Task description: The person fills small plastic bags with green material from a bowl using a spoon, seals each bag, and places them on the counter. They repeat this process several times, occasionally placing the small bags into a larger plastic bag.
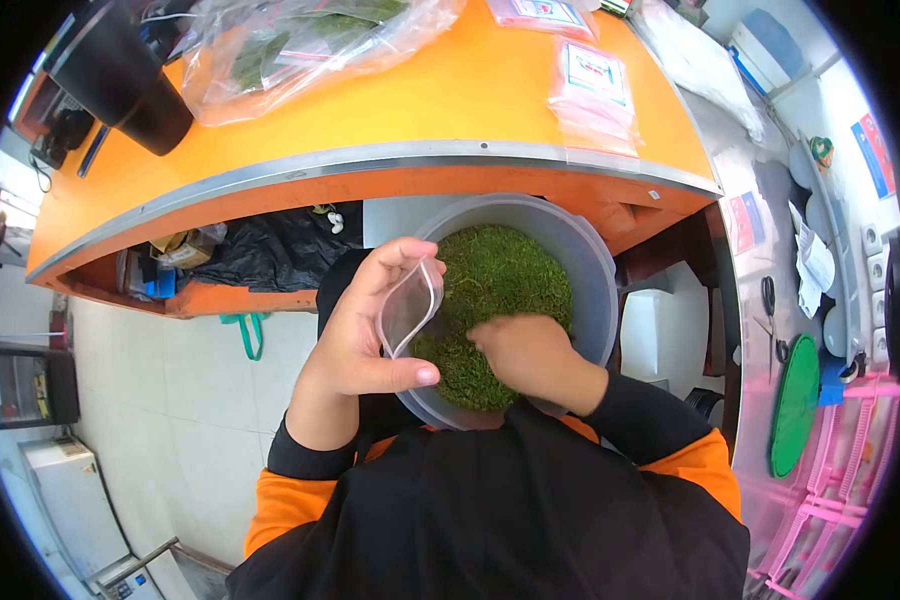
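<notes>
our left hand (332,340) grips a small clear zip bag (407,308), thumb at the lower edge of its mouth, fingers at the upper. the pinch from both ends bows the mouth apart; we judge that is why it is held so, since a slack bag would likely fall flat.

our right hand (535,358) is down in a greyish plastic tub (598,262), fingertips against a heap of fine green plant matter (500,262). fingers look curled, but blur and the angle hide them: we cannot tell whether they are closed on any of it.

the bag is above the tub's left side, near the right hand, a position that would let strays drop back inside, we think. the tub sits just in front of our body, close against the counter (440,120), probably for easy reach.

on the counter top: a large clear bag (215,85) with green contents at left, a black cup (120,80) beside it, a pink-edged packet (595,85) towards the right, all well apart from our hands.
</notes>
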`<state>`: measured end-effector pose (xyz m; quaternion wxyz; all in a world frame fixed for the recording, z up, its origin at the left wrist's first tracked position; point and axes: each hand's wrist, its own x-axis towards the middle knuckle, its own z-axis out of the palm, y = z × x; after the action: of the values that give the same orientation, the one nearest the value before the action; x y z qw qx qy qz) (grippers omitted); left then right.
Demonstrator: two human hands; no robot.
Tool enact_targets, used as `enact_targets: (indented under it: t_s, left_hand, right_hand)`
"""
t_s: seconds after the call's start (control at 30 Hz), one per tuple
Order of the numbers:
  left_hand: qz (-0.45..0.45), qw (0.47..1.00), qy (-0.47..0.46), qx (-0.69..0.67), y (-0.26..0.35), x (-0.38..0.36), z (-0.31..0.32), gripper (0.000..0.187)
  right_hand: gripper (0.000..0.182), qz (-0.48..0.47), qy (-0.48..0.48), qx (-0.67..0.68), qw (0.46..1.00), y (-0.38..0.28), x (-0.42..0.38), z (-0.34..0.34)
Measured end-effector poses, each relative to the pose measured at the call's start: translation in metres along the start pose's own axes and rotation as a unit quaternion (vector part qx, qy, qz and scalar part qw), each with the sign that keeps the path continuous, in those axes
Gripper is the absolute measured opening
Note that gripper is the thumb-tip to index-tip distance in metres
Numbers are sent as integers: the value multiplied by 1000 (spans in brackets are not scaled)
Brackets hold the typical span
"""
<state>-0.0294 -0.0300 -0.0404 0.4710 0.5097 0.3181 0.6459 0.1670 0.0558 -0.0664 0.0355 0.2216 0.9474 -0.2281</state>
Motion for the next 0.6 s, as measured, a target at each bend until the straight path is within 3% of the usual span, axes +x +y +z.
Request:
enact_targets:
  t_s: [0.1, 0.2, 0.3, 0.4, 0.43, 0.47, 0.5, 0.53, 0.57, 0.6]
  left_hand:
    - [-6, 1000, -7, -6, 2, -1, -4, 83]
    - [-2, 999, 14, 33, 4, 4, 4, 83]
    - [22, 998, 58, 15, -1, 9, 14, 86]
    - [13, 994, 46, 100, -7, 13, 14, 90]
    - [-26, 991, 38, 129, -7, 14, 18, 87]
    - [-64, 985, 30, 158, -7, 15, 24, 85]
    - [-102, 977, 23, 187, -8, 17, 28, 83]
    - [-101, 945, -2, 312, -4, 22, 33, 76]
    - [-113, 939, -4, 326, -6, 24, 36, 74]
    - [-126, 932, -6, 340, -10, 26, 39, 73]
  right_hand:
    - [21, 38, -68, 45, 996, 0, -14, -15]
    - [23, 31, -28, 139, 989, 19, -20, -27]
    - [23, 96, 31, 213, 972, 23, -34, -61]
    - [23, 177, 66, 227, 955, 20, -52, -96]
    - [23, 200, 80, 230, 949, 21, -57, -103]
    - [22, 171, 136, 235, 947, 25, -62, -103]
    - [21, 192, 141, 230, 944, 23, -65, -108]
    - [21, 213, 144, 224, 940, 19, -69, -117]
    - [20, 234, 148, 219, 936, 16, -71, -122]
    - [18, 188, 195, 182, 945, 15, -72, -119]
